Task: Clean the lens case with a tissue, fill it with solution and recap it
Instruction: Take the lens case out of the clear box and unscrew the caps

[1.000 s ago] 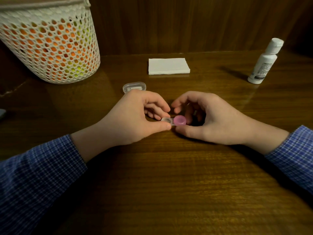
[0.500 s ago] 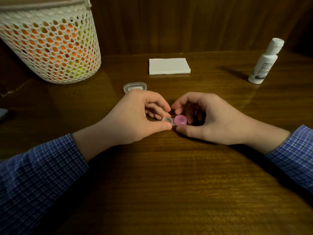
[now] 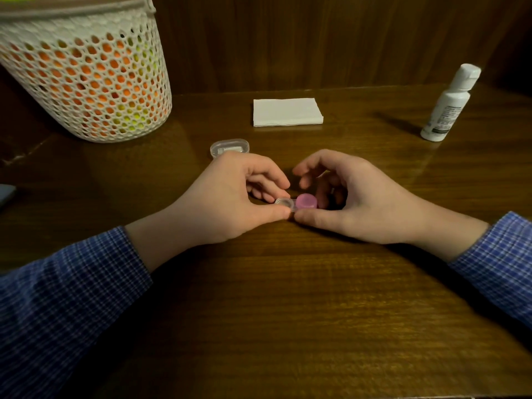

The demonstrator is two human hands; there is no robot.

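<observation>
A small lens case (image 3: 291, 204) lies on the wooden table between my hands, with a pink cap (image 3: 306, 201) on its right well and a clear left well. My left hand (image 3: 230, 197) pinches the case's left end between thumb and fingers. My right hand (image 3: 354, 197) curls around the pink cap, thumb below it and fingers above; whether the fingers touch the cap is unclear. A folded white tissue (image 3: 287, 112) lies farther back at the middle. The white solution bottle (image 3: 449, 103) stands upright at the back right, capped.
A clear oval plastic lid or box (image 3: 229, 147) sits just behind my left hand. A white mesh basket (image 3: 86, 76) with orange and yellow contents stands at the back left. A wooden wall panel (image 3: 316, 38) closes the far edge of the table.
My right hand's fingers have lifted and spread slightly above the pink cap. The left hand and the case have stayed put.
</observation>
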